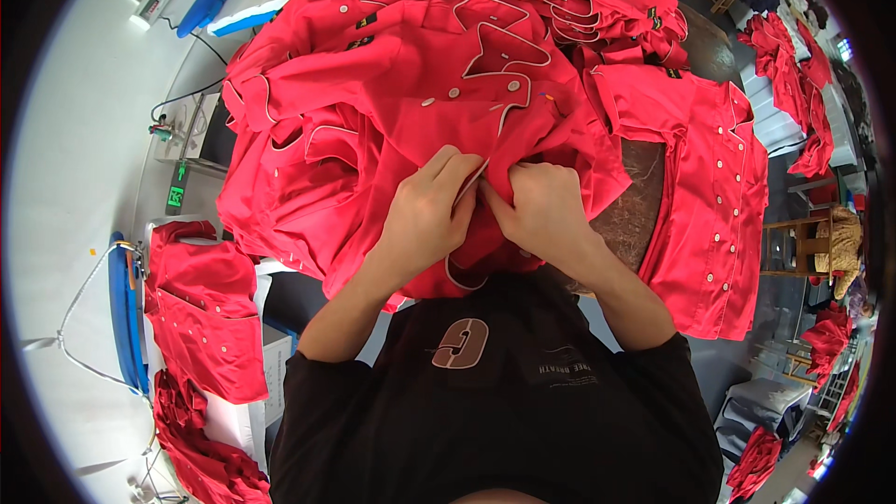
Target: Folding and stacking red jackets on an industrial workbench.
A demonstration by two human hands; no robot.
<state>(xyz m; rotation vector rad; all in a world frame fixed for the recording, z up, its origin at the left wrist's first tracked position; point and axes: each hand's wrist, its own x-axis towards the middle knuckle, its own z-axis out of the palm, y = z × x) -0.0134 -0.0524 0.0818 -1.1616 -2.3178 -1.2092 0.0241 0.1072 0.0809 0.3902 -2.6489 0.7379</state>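
Red, white-piped button-front jacket (411,117): its front edge is pinched between thumb and fingers of the left hand (432,203) and right hand (544,205), the 2 close together.

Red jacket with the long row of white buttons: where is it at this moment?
In the head view, that red jacket is right of centre, beside the bare brown patch of table and to the right of the person's right hand.
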